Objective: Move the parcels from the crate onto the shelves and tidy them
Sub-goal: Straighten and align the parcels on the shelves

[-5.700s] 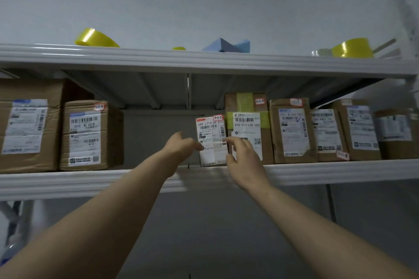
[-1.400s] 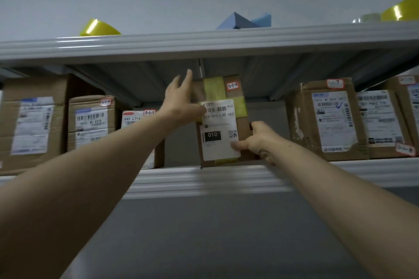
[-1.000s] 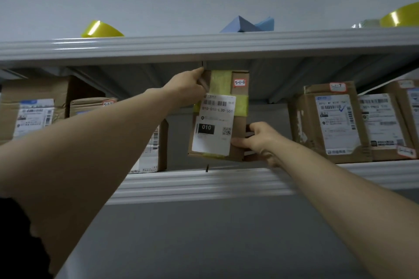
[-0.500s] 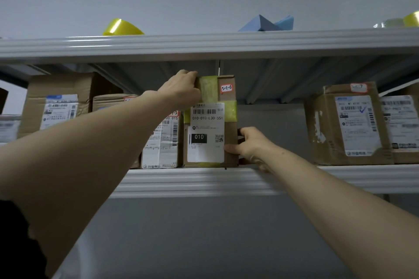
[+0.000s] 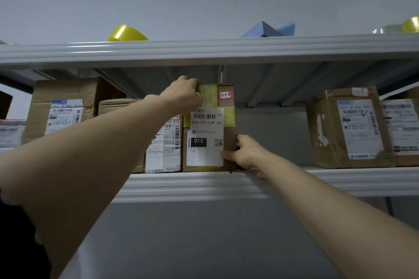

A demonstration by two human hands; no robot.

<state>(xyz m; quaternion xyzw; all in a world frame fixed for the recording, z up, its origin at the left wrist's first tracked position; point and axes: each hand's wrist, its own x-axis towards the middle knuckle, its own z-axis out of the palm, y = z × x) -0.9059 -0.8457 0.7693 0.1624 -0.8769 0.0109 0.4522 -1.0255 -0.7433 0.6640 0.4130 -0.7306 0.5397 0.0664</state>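
Holding the taped parcel [image 5: 209,129] upright on the shelf [image 5: 204,184], long axis vertical, straight ahead between both hands: left hand [image 5: 183,95] curled over its top left corner, right hand [image 5: 247,154] pinching its lower right edge, both equally near. Touching the white-labelled parcel [image 5: 164,142] on the left; wide gap rightward. Counting seven parcels along this shelf, the far-left one only a blurred edge

Open bay on the lower shelf [image 5: 192,184]: it runs from the right side of the taped parcel [image 5: 207,133] to the tick-marked carton [image 5: 349,129] well to the right. Only the right hand [image 5: 247,154], gripping the taped parcel's lower right edge, sits in it. Left side closed: the taped parcel stands against the white-labelled parcel [image 5: 166,145]; overhead, a narrow slot under the ribbed upper shelf [image 5: 204,50], partly taken by the left hand [image 5: 181,95] curled over the top left corner.
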